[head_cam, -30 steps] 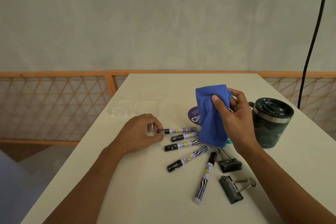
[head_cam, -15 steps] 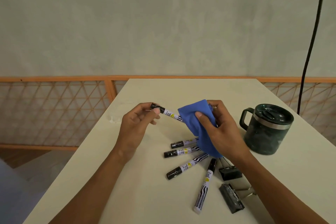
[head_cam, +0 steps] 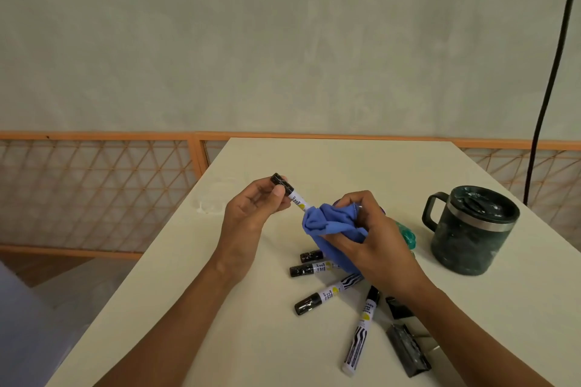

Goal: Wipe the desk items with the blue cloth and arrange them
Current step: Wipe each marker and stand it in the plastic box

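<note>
Wiping step is on, pen no. 1 by the look of it. Left hand (head_cam: 251, 214) pinches the black-capped white marker pen (head_cam: 290, 193) at its cap end, thumb & fingertips closed round it, holding it clear above the cream-white desk (head_cam: 220, 308) w/ the barrel slanting down to the right. Right hand (head_cam: 374, 239) grips the crumpled blue cloth (head_cam: 330, 223), fingers curled & squeezing the fabric round the pen's other end, which is buried in the folds. Waiting on the desk under the cloth: four more markers (head_cam: 327, 292), two close together & partly under the hanging fabric, two fanned out nearer the person. Two black binder clips (head_cam: 408, 350) lie just beside the right forearm. The dark green lidded mug (head_cam: 471, 229) stands off to the right, apart from both hands. A small teal object (head_cam: 407, 234) sits between right hand & mug, too hidden to say what it is. So it's early in the job, I'd say. Next move prob. calls for dragging or twisting the cloth along the barrel toward the cap, left pinch firm vs. the pull, then a regrip so the cap end gets wiped too.
</note>
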